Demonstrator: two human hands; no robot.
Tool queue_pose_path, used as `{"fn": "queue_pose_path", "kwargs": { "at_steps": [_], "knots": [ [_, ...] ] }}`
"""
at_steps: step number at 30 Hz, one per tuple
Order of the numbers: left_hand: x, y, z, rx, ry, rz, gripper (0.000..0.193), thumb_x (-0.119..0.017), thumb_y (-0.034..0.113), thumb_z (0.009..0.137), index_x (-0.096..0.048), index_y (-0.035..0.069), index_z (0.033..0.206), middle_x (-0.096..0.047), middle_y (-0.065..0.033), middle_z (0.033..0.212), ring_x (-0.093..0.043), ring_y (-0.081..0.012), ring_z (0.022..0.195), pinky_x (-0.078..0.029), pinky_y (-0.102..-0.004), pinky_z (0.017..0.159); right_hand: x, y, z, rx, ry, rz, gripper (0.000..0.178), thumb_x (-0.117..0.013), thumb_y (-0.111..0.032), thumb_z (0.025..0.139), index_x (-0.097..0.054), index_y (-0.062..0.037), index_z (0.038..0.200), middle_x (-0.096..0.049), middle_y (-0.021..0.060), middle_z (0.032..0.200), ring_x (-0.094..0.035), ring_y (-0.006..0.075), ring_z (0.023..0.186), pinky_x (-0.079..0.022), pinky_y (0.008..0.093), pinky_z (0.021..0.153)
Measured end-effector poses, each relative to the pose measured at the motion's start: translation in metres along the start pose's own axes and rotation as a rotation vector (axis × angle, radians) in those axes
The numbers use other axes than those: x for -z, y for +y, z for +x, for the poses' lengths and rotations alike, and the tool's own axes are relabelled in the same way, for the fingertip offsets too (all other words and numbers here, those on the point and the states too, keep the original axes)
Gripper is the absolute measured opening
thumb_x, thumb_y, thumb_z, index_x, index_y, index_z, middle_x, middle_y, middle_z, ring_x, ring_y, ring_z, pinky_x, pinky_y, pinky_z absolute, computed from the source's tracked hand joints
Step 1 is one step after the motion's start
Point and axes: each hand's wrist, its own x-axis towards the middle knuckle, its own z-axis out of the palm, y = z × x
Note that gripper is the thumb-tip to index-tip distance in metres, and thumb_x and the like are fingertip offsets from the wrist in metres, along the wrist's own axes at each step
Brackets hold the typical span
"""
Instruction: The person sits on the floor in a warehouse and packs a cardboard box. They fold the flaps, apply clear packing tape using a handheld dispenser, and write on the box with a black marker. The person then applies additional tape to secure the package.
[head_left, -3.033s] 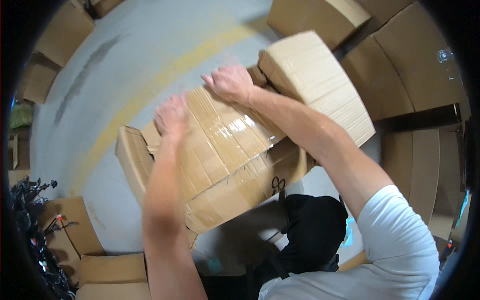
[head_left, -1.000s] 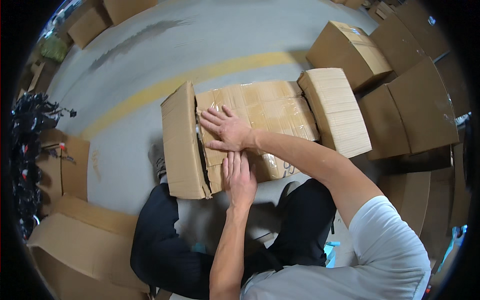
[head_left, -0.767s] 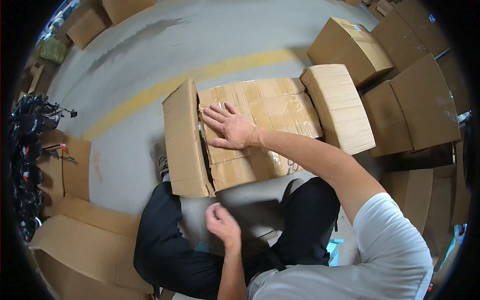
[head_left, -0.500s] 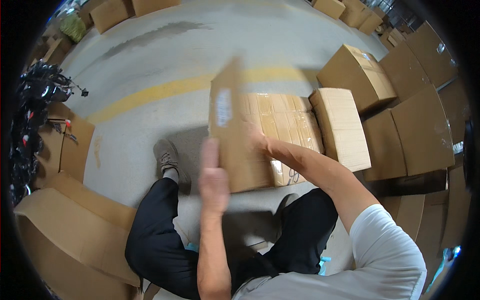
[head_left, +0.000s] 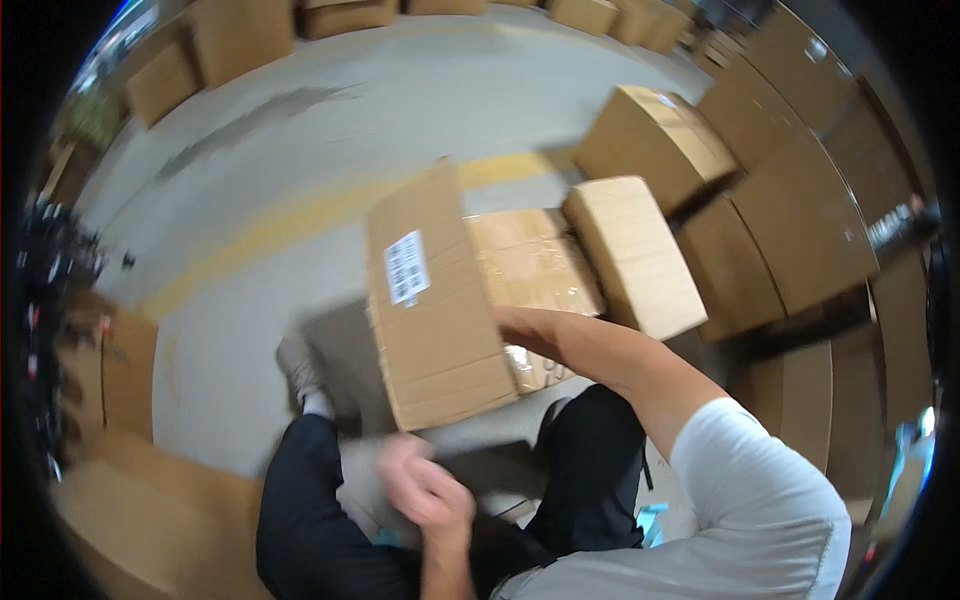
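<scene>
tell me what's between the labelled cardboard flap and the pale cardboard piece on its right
In the head view, a taped cardboard surface lies between the labelled flap and the pale piece, with the right forearm across its near part.

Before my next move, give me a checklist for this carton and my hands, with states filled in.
1. White label showing on the raised panel: ok.
2. Left hand gripping the panel: not ok; it is below the lower edge, blurred.
3. Right hand clear of the panel: cannot tell; hidden, only the right forearm shows.
4. Carton top fully visible: not ok; the panel hides part.
5. Left shoe clear of the panel: ok; floor between.
</scene>
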Motion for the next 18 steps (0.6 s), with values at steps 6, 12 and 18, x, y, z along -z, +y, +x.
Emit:
{"fn": "queue_pose_path", "kwargs": {
  "at_steps": [6,12,18],
  "knots": [
    [-0.101,-0.04,0.001,0.067,-0.179,0.353,0.034,-0.054,0.014,0.105,-0.065,-0.009,0.127,-0.065,-0.0317,0.128,-0.062,-0.0492,0.118,-0.048,-0.0554,0.104,-0.008,0.014,0.03,-0.014,-0.052,0.196,0.064,-0.056,-0.044,0.103,-0.052,0.0014,0.148,-0.056,0.0226,0.15,-0.052,0.0382,0.139,-0.04,0.0422,0.116],
    [-0.156,-0.073,0.073,0.274,-0.531,0.636,0.062,-0.055,0.03,0.104,-0.042,-0.002,0.154,-0.033,-0.0302,0.162,-0.03,-0.0455,0.151,-0.023,-0.058,0.123,0.019,0.056,-0.019,-0.32,0.008,1.002,0.055,-0.062,-0.036,0.103,-0.058,0.0023,0.142,-0.062,0.0217,0.144,-0.06,0.0344,0.132,-0.047,0.0348,0.111],
    [-0.159,-0.097,0.07,-0.012,-0.595,0.841,0.067,-0.055,0.032,0.102,-0.038,0.0,0.158,-0.026,-0.0257,0.168,-0.022,-0.0441,0.155,-0.015,-0.0568,0.127,0.158,0.01,-0.168,-0.615,0.585,0.609,0.043,-0.065,-0.026,0.103,-0.062,-0.0052,0.14,-0.065,0.0172,0.141,-0.061,0.0279,0.13,-0.045,0.0391,0.112]
  ]
}}
